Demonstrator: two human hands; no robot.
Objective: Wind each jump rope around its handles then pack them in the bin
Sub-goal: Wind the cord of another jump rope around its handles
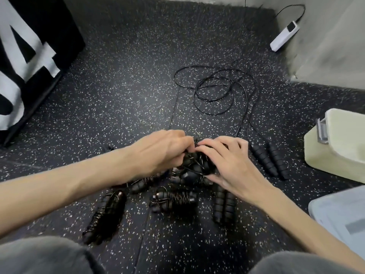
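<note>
Your left hand (pixel 158 153) and right hand (pixel 231 165) both clamp wound rope bundle (pixel 194 165), just above floor (pixel 128 91). Several finished bundles (pixel 173 200) lie beneath. One loose rope (pixel 221 89) unwound beyond. Bin (pixel 335 147) right, nothing seen packed.

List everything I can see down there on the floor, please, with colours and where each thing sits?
Wound jump ropes: about four bundles, black, floor in front of the knees.
Bundle being wound: one, black, held between both hands.
Unwound jump rope: one, black, loose coils ahead, its handles by the right hand.
Bin: one, pale cream, right edge.
Lid: one, translucent grey, lower right.
Power strip: one, white, far right by the wall.
Box: one, black with white numerals, upper left.
Left hand, right hand: on the bundle.
</note>
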